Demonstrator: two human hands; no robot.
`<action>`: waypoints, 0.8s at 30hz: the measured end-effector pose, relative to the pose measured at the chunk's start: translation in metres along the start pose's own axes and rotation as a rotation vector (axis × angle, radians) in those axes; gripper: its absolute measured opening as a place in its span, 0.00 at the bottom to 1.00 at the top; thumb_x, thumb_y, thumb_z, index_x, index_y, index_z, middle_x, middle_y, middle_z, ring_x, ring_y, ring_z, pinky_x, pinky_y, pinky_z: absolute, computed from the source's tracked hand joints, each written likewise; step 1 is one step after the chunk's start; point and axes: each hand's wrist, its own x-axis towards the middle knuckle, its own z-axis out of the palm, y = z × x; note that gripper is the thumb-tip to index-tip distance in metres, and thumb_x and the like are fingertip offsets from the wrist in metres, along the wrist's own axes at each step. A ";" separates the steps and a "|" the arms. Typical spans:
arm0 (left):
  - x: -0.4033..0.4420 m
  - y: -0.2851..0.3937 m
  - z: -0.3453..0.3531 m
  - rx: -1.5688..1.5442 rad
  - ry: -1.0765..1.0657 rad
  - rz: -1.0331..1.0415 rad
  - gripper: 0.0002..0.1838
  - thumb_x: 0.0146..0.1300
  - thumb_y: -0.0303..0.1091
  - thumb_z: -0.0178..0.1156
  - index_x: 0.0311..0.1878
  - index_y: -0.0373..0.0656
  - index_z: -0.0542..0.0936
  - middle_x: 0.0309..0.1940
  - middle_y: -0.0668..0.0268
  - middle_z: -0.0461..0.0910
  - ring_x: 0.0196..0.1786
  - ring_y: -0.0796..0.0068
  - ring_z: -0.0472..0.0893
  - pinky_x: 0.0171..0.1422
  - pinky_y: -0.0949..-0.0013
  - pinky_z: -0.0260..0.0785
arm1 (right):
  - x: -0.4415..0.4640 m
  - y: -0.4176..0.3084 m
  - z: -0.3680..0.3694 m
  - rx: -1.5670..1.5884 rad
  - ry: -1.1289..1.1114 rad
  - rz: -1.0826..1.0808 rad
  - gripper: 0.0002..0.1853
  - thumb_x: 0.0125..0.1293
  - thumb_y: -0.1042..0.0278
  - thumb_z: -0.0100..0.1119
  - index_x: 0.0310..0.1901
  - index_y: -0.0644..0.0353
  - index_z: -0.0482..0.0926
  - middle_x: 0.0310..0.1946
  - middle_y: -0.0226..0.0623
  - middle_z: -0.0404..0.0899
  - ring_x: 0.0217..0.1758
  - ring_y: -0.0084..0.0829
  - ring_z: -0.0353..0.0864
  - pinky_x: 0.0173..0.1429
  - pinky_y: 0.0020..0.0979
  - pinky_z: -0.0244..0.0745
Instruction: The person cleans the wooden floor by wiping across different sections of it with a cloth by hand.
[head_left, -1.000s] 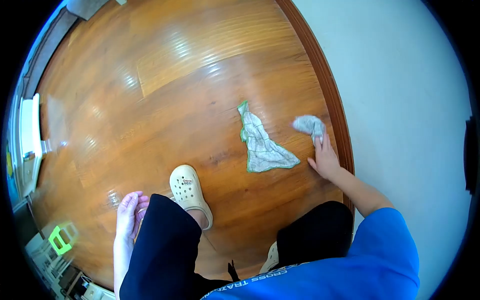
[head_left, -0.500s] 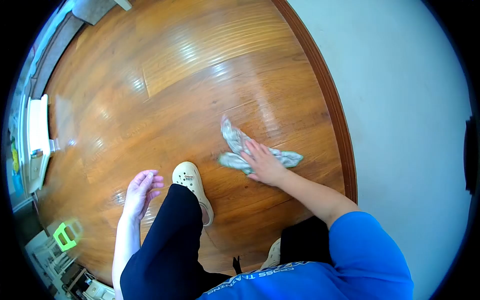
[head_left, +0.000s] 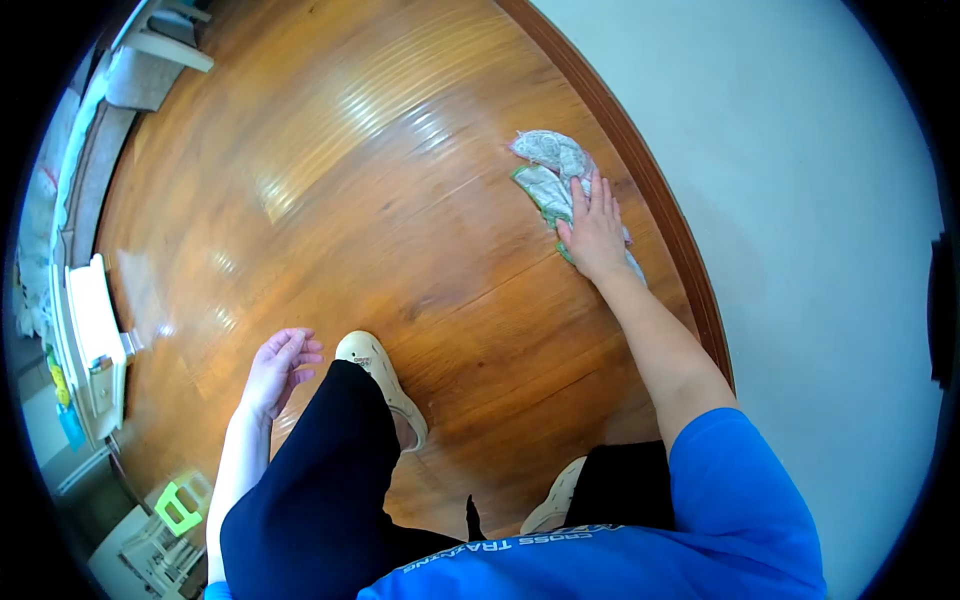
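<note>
My right hand (head_left: 597,235) lies flat on a crumpled pale grey cloth (head_left: 548,150) with green and pink edging, fingers stretched out. Part of the cloth is hidden beneath the palm. It rests on the shiny wooden floor (head_left: 400,220), close to the brown baseboard. Beside my bent knee hangs my left hand (head_left: 282,370), fingers loosely curled and apart, with nothing visible in it. A cream clog (head_left: 370,352) is on the foot just to the right of that hand.
The dark brown baseboard (head_left: 640,150) curves along the pale wall (head_left: 790,250) on the right. At the left are a grey sofa (head_left: 100,180), a white furniture piece (head_left: 95,320) and a bright green object (head_left: 180,508). White furniture legs (head_left: 170,48) stand at the upper left.
My right hand has slid the cloth forward and right, toward the baseboard. The cloth is now bunched differently. My left hand has stayed nearly in place by the knee.
</note>
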 end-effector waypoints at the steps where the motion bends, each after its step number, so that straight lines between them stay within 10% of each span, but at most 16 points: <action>1: 0.005 0.007 0.005 0.014 -0.005 0.007 0.13 0.72 0.40 0.54 0.51 0.42 0.75 0.39 0.66 0.80 0.42 0.77 0.80 0.43 0.75 0.73 | -0.001 -0.001 -0.002 0.004 0.009 0.014 0.39 0.61 0.53 0.62 0.70 0.61 0.58 0.73 0.58 0.47 0.75 0.56 0.49 0.74 0.51 0.51; 14: 0.133 0.104 0.101 0.832 -0.222 0.244 0.15 0.69 0.44 0.55 0.50 0.43 0.77 0.39 0.69 0.81 0.40 0.81 0.79 0.42 0.73 0.71 | -0.113 -0.013 -0.025 0.224 0.023 0.066 0.42 0.57 0.57 0.67 0.70 0.60 0.58 0.71 0.56 0.51 0.74 0.56 0.51 0.73 0.49 0.52; 18: 0.169 0.103 0.157 0.857 -0.270 0.651 0.18 0.67 0.42 0.59 0.51 0.37 0.77 0.36 0.63 0.82 0.38 0.71 0.81 0.44 0.68 0.74 | -0.111 -0.002 -0.059 0.107 -0.059 0.230 0.45 0.53 0.53 0.70 0.69 0.59 0.59 0.70 0.46 0.56 0.73 0.54 0.52 0.71 0.49 0.55; 24: 0.150 0.069 0.132 1.083 -0.496 0.769 0.18 0.67 0.37 0.60 0.54 0.37 0.76 0.39 0.59 0.83 0.42 0.68 0.82 0.49 0.67 0.74 | -0.117 -0.020 -0.024 0.197 -0.077 0.471 0.18 0.56 0.67 0.66 0.46 0.65 0.74 0.44 0.51 0.71 0.49 0.52 0.72 0.57 0.47 0.69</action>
